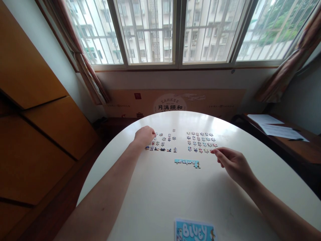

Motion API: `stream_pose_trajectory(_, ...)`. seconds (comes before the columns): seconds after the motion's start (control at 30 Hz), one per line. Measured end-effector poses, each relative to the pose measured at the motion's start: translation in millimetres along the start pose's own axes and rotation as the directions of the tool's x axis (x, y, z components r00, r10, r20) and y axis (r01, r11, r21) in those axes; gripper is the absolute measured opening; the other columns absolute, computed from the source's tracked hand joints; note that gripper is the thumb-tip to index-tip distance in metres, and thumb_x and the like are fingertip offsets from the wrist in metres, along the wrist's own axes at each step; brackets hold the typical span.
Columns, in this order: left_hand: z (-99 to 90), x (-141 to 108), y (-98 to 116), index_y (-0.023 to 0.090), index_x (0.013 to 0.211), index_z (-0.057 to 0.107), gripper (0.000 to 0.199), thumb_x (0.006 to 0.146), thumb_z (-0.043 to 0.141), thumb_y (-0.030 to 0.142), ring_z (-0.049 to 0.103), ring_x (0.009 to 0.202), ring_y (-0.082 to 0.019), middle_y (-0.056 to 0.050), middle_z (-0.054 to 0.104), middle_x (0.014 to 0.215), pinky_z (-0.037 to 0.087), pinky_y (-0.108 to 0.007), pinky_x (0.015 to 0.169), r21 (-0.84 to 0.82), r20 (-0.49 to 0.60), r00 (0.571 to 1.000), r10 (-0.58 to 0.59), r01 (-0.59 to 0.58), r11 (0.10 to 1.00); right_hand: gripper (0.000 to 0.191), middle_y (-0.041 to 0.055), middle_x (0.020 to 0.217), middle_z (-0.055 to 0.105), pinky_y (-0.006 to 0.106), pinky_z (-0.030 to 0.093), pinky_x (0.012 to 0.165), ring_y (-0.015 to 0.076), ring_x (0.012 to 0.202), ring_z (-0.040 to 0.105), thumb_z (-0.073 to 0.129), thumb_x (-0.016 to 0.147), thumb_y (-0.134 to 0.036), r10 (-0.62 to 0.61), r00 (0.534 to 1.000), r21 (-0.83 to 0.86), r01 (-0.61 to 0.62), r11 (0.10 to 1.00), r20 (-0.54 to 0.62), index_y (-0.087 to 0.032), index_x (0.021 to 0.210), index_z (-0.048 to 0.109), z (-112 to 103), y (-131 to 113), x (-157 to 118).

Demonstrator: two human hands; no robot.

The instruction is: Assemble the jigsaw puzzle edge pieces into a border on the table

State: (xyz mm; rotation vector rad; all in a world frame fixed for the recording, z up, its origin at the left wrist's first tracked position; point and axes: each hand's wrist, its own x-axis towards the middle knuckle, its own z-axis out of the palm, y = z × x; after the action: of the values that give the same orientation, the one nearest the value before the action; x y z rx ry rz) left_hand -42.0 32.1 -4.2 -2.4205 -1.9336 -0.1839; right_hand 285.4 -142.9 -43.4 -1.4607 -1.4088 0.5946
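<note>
My left hand (144, 134) is closed, fingertips together, over the left edge of the left group of loose jigsaw pieces (163, 144). Whatever its fingers may hold is hidden. On the right, my right hand (232, 159) pinches thumb and fingers together around a small puzzle piece (212, 151), at the lower right corner of the right group of pieces (201, 140). Between the hands and nearer to me lies a joined light-blue strip of puzzle (187, 162), with white lettering and a short downward part at its right end.
A blue picture card (195, 231) marked "Bluey" lies at the near edge of view. All of this rests on a round white table (152, 194). Papers (278, 130) and pens lie on a brown desk at the right. Beyond the table stands a printed panel (220, 100) below the windows.
</note>
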Motion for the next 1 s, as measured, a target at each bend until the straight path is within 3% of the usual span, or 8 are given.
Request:
stream_pose_trajectory(0.2,-8.1,0.3,-2.0,0.024,0.087,0.080,0.020,0.088,0.061,0.029,0.068,0.087,-0.021,-0.006,0.077,0.092,0.051,-0.026,0.076,-0.012,0.044,0.999,-0.005,0.005,1.000,0.043,0.0042,0.063,0.061,0.027,0.042,0.052,0.0161,0.056,0.053,0.061,0.088,-0.055,-0.001,1.000,0.006,0.001,1.000,0.000,-0.014,0.089,0.076,0.1,1.3,0.2)
stream_pose_trajectory(0.47,-11.7,-4.1,7.0,0.023,0.089,0.080,0.021,0.088,0.061,0.031,0.068,0.090,-0.021,-0.005,0.076,0.097,0.051,-0.027,0.076,-0.014,0.034,0.998,0.044,-0.043,0.999,0.047,0.0046,0.063,0.063,0.027,0.043,0.051,0.0166,0.056,0.055,0.062,0.087,-0.059,-0.009,1.000,0.013,0.009,1.000,-0.006,-0.015,0.088,0.077,1.2,0.6,0.2)
stream_pose_trajectory(0.73,6.8,-13.9,39.0,0.025,0.108,0.078,0.026,0.095,0.055,0.029,0.064,0.103,-0.022,-0.007,0.068,0.112,0.050,-0.027,0.085,-0.002,-0.027,0.988,0.149,-0.149,0.989,0.045,0.0039,0.062,0.062,0.027,0.043,0.051,0.0163,0.056,0.056,0.061,0.088,-0.058,-0.023,1.000,0.002,0.023,1.000,0.007,-0.015,0.088,0.076,1.2,-1.1,-0.6)
stream_pose_trajectory(1.0,15.0,-26.1,67.4,0.020,0.099,0.078,0.028,0.092,0.061,0.041,0.060,0.104,-0.026,-0.010,0.067,0.111,0.049,-0.034,0.087,0.013,-0.043,0.993,0.114,-0.114,0.993,0.044,0.0035,0.061,0.061,0.026,0.043,0.050,0.0160,0.056,0.055,0.060,0.089,-0.057,-0.033,0.999,-0.007,0.033,0.999,0.013,-0.016,0.088,0.077,4.2,-3.4,-1.7)
